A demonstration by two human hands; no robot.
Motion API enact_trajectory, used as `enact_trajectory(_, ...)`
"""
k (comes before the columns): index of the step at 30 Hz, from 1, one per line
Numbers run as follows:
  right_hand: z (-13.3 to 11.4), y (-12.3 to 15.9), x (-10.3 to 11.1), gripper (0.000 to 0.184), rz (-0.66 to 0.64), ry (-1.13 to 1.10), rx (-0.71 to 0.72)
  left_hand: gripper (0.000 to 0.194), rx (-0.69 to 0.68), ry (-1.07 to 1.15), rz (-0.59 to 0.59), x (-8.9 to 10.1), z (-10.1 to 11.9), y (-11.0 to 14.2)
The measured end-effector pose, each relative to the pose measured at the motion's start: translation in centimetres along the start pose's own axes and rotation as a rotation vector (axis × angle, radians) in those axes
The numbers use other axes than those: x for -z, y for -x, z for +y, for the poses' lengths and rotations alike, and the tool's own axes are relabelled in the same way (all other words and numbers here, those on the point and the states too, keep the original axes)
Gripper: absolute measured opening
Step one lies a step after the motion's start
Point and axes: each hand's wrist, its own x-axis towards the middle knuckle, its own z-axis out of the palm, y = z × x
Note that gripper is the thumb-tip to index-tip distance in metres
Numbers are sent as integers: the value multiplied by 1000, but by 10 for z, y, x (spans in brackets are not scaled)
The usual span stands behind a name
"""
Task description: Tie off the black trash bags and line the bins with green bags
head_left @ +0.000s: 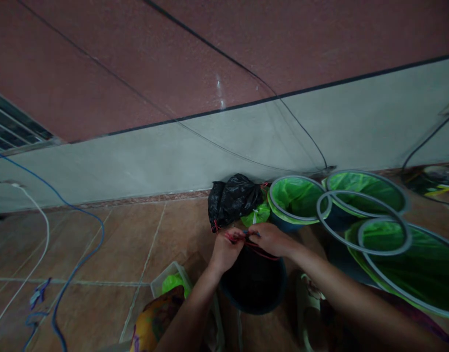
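Note:
My left hand (226, 250) and my right hand (270, 239) meet over a dark round bin (254, 288) lined with a black bag. Both hands pinch a thin red string (242, 239) at the bin's far rim, fingers closed on it. The string trails down to the right across the bin's mouth. Just behind the hands lies a tied black plastic bag (234, 198) with a red tie, and a small green bag (257, 213) beside it.
Several bins with green liners and grey rims (296, 200) stand at the right, with a loose grey ring (364, 220) on them. A clear tub with something green (173, 283) sits lower left. Blue and white cables (74, 264) run over the tiled floor at left. A grey wall base is behind.

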Motion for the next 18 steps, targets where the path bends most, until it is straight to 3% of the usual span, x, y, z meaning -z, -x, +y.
enact_trajectory(8,-8,-2,-6,19,-55,-297,-14,22,-143,-88,146,-7,-5,5)
enact_trajectory(14,-8,-1,-5,21,-83,-423,-113,14,-77,-109,229,-9,-5,6)
enact_trajectory(18,-6,-1,-4,22,-70,-373,-96,8,-25,-138,168,-7,1,6)
